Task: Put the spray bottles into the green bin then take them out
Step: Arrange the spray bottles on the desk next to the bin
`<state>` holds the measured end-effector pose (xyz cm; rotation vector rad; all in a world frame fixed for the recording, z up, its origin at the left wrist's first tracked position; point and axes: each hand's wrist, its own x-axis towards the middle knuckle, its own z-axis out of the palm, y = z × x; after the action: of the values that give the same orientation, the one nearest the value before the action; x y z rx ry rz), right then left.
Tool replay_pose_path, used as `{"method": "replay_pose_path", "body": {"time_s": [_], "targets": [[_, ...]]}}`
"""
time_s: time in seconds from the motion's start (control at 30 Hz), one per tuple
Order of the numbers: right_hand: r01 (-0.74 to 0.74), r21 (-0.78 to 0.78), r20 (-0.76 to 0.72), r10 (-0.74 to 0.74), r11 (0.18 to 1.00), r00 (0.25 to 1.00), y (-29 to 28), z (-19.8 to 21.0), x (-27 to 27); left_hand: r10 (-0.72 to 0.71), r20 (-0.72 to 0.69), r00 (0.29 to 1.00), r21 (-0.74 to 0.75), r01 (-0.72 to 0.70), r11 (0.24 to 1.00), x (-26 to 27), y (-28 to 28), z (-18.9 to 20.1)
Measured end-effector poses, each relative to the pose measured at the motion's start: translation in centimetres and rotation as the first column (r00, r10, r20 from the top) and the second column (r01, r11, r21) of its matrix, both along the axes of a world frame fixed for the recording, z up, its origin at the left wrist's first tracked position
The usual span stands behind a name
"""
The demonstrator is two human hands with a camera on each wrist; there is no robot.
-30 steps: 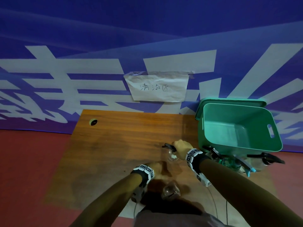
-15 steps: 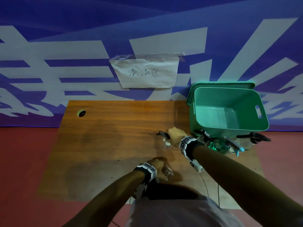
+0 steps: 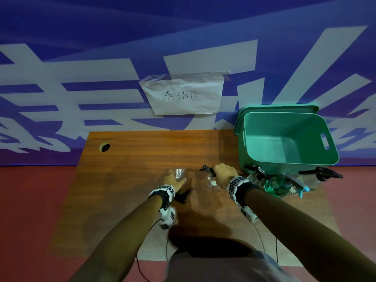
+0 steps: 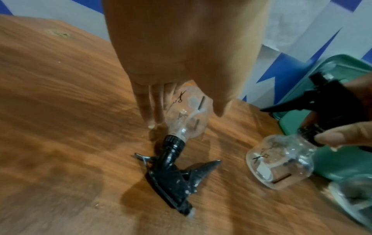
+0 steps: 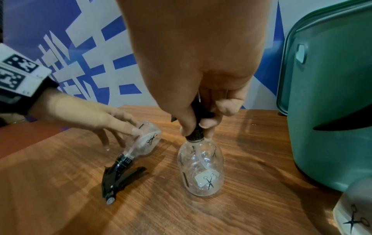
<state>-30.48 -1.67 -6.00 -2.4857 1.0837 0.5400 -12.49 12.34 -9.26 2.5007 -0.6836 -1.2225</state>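
Observation:
A clear spray bottle point(image 3: 180, 173) with a black trigger head lies tilted on the wooden table point(image 3: 126, 163), its head resting on the wood toward me. My left hand point(image 3: 175, 180) pinches its raised base point(image 4: 188, 125) between straight fingers and thumb. A second clear spray bottle point(image 5: 201, 171) stands upright just left of the green bin point(image 3: 284, 165). My right hand point(image 5: 199, 127) grips its black neck from above point(image 3: 223, 173). The bin stands open with nothing visible inside.
Three more spray bottles stand against the bin's front wall: a green one point(image 3: 276, 187), a clear one point(image 3: 255, 178) and one with a black trigger point(image 3: 320, 173). The bin's lid point(image 3: 276, 107) leans behind it against the blue wall. A cable hole point(image 3: 104, 147) sits far left.
My left hand has carried its bottle from near my body forward to the table's middle, beside the right hand. The right hand has stayed on its upright bottle.

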Motion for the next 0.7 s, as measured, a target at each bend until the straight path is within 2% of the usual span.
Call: {"method": "replay_pose_path", "body": {"time_s": [0.07,0.17,0.3,0.47,0.7], "targets": [[-0.004,-0.007,0.002,0.004,1.000,1.000,0.2,0.0,-0.2,-0.011,-0.008,1.000,-0.008,0.011,1.000,-0.7,0.1,0.0],[0.006,-0.006,0.016,-0.006,1.000,1.000,0.4,-0.3,-0.4,0.056,-0.048,0.997,0.002,-0.056,0.998,-1.8,0.3,-0.2],[0.028,0.005,0.027,-0.028,1.000,0.999,0.4,-0.4,-0.5,0.020,0.033,0.999,0.143,-0.024,0.989,-3.4,0.7,-0.9],[0.020,0.012,0.026,-0.020,1.000,0.999,0.2,-0.2,-0.5,-0.093,0.124,0.988,0.199,0.067,0.978,-1.7,1.2,-3.1],[0.008,0.030,0.032,-0.009,1.000,0.999,0.1,-0.2,-0.6,-0.117,0.017,0.993,0.179,0.113,0.977,-2.0,2.4,-2.8]]}}
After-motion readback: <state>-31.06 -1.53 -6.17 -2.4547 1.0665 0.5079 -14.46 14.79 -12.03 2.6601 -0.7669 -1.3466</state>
